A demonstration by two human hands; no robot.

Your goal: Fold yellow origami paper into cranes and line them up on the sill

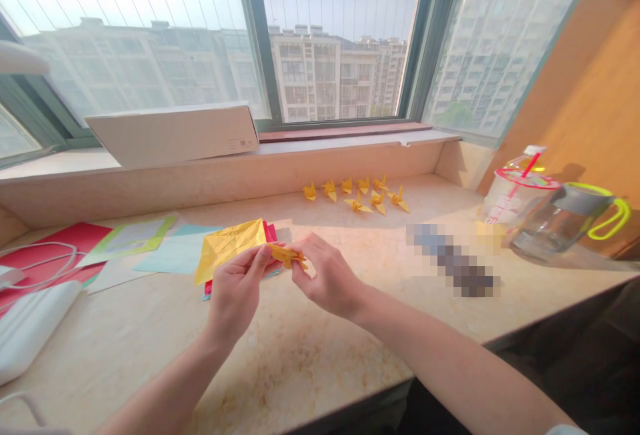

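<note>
Between my two hands is a small folded piece of yellow paper [286, 255], narrow and many-layered. My left hand [237, 281] pinches its left end between thumb and fingers. At the other end, the thumb and fingers of my right hand [323, 271] are closed on the same paper. Just behind my left hand lies a yellow creased sheet [233, 241], with red paper [270, 231] showing from under it. Several finished yellow paper cranes [357, 204] stand in a group farther back on the counter. My fingers hide part of the folds.
Coloured sheets [175, 248], a white cable [55, 246] and a white device [40, 325] lie at left. A white box [175, 135] sits on the sill. At right stand a drink cup [505, 198] and a glass bottle [547, 228]; a blurred patch [455, 261] is nearer.
</note>
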